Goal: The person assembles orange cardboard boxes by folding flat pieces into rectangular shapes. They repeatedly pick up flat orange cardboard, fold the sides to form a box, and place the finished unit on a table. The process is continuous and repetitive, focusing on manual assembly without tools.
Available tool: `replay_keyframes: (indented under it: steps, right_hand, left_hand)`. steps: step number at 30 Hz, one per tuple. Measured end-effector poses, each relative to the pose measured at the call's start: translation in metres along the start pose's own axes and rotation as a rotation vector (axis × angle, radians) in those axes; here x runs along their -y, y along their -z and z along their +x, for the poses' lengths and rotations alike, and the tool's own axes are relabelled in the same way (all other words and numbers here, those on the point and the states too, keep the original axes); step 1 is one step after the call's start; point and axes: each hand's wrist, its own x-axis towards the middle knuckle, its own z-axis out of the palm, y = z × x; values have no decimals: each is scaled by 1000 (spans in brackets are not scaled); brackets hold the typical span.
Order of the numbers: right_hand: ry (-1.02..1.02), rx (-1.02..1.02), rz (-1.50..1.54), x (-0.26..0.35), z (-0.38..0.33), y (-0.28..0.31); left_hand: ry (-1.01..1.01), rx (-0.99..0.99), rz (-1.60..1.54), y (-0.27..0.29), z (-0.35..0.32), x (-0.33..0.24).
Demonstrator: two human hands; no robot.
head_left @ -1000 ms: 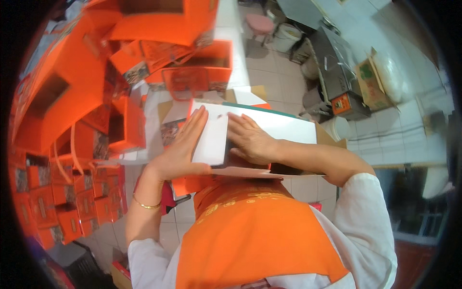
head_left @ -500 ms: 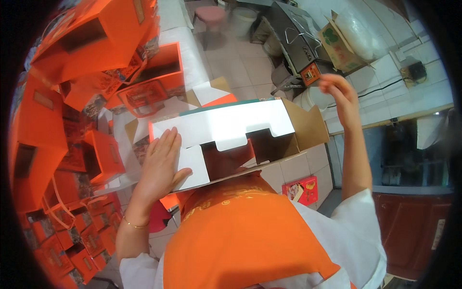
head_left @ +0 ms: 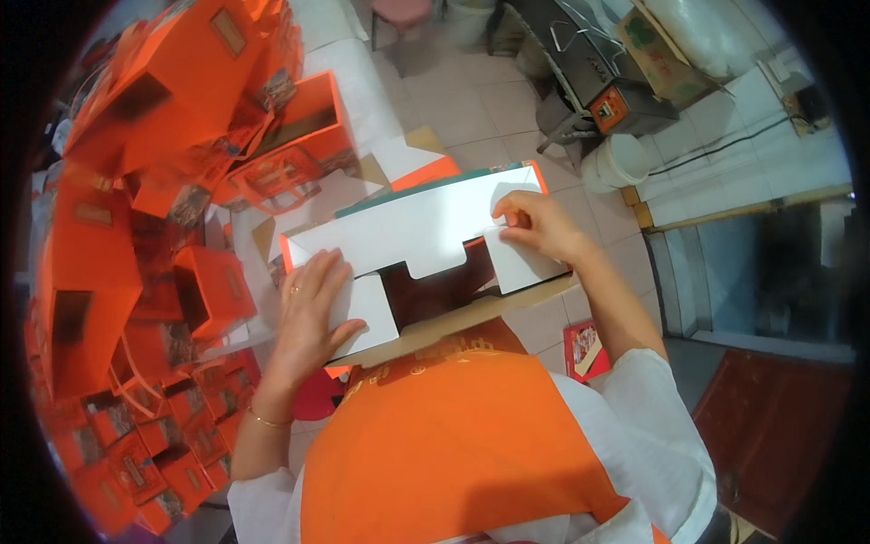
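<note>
A cardboard gift box (head_left: 412, 218) with white inner flaps and orange edges lies in front of me, its flaps partly folded over a dark opening. My left hand (head_left: 313, 308) is open, fingers spread flat on the white left end flap (head_left: 370, 313). At the other end, my right hand (head_left: 544, 227) is curled, thumb and fingertips at the upper edge of the white right end flap (head_left: 521, 263), which is folded inward. A brown cardboard strip (head_left: 471, 308) runs along the near side, close to my orange apron (head_left: 453, 435).
Many orange gift boxes (head_left: 100, 263) are piled to the left. A white-covered table (head_left: 349, 100) stretches away at the far left. Across the tiled floor are a pink stool (head_left: 401, 11), a dark metal appliance (head_left: 589, 68) and a white bucket (head_left: 616, 163). A red box (head_left: 584, 349) lies right.
My right hand has come down from the raised position at right onto the box. The right end flap, brown and sticking outward before, is folded in. My left hand stays on the left flap.
</note>
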Motion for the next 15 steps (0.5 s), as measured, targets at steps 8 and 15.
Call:
replay_keyframes:
  steps: [8,15]
  right_hand:
    - [164,308,-17,8,-49,42]
    - [217,426,-407,28,-62,53]
  left_hand:
    - [-17,2,-192,-5,-26,14]
    - [-25,16,-509,12,-30,7]
